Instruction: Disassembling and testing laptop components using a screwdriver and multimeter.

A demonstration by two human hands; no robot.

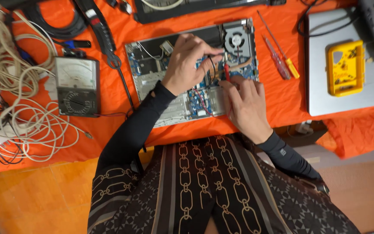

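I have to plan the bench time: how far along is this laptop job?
Done: the laptop lies opened, board and fan exposed. In hand: the left hand pinches a black probe lead on the board; the right hand holds a red probe there. Left: the bottom cover lies apart, not refitted.

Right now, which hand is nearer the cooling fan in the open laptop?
Left. The left hand is over the board with its fingertips just left of the cooling fan. The right hand, gripping a red-handled tool, sits lower, below the fan toward the laptop's near edge.
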